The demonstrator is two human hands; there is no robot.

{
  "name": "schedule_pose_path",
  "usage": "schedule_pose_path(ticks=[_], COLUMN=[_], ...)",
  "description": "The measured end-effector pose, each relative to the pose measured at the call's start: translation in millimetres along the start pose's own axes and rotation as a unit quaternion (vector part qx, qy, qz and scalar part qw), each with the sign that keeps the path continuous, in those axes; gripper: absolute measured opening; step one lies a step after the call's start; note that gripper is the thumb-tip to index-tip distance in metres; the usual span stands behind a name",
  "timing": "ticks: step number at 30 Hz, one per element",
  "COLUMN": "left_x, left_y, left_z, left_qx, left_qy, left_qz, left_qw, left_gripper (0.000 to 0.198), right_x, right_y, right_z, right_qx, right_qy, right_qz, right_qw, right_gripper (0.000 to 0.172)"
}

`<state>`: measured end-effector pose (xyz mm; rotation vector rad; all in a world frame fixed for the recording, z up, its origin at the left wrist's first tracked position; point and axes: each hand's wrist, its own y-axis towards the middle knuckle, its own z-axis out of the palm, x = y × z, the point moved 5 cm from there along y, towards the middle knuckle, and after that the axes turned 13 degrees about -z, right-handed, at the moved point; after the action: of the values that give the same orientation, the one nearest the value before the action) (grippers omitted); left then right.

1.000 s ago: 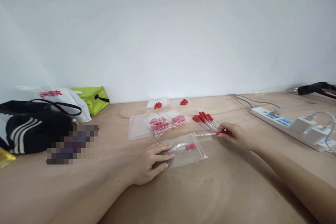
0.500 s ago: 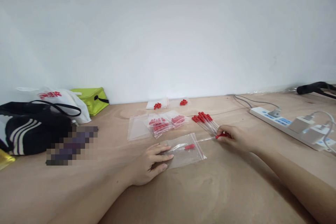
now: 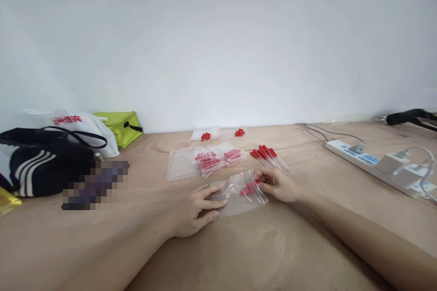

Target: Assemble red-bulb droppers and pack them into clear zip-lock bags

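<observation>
A clear zip bag [image 3: 235, 207] lies on the table between my hands with one red-bulbed dropper [image 3: 245, 192] inside it. My left hand [image 3: 196, 213] rests flat on the bag's closed left end, fingers spread. At the bag's right-hand mouth, my right hand [image 3: 276, 184] pinches the red bulb of a second dropper [image 3: 253, 183], whose clear stem reaches into the bag and is hard to make out. Just beyond my right hand, several loose droppers [image 3: 268, 153] lie fanned, red bulbs pointing away from me.
Filled zip bags [image 3: 208, 163] overlap behind the working bag, beside a flat bag [image 3: 180, 166]. Two small groups of red pieces [image 3: 205, 136] lie near the wall. A power strip [image 3: 362, 159] with plugs is at right; a black bag [image 3: 48, 163] and green case [image 3: 124, 129] at left.
My right hand has moved left, carrying the dropper into the bag's mouth until its red bulb reached the opening. My left hand has stayed in place on the bag.
</observation>
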<state>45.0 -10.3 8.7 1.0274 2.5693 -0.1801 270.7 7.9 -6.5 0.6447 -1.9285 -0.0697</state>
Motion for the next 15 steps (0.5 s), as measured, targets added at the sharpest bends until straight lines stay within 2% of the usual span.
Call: schedule_pose_path(ticks=[4, 9, 15], left_x=[-2, 2, 4], left_y=[1, 0, -1], left_z=[-0.9, 0.8, 2.6], left_qx=[0.002, -0.004, -0.022], left_qy=[0.006, -0.011, -0.021], left_qz=[0.005, 0.01, 0.015], left_qw=[1.0, 1.0, 0.999], left_gripper=[0.034, 0.034, 0.033], right_x=[-11, -18, -20], right_y=[9, 11, 2], right_z=[13, 16, 12], right_qx=[-0.039, -0.084, -0.033], right_qy=[0.117, 0.152, 0.097], right_qz=[0.057, 0.079, 0.095], right_qw=[0.991, 0.982, 0.99], right_gripper=[0.033, 0.037, 0.03])
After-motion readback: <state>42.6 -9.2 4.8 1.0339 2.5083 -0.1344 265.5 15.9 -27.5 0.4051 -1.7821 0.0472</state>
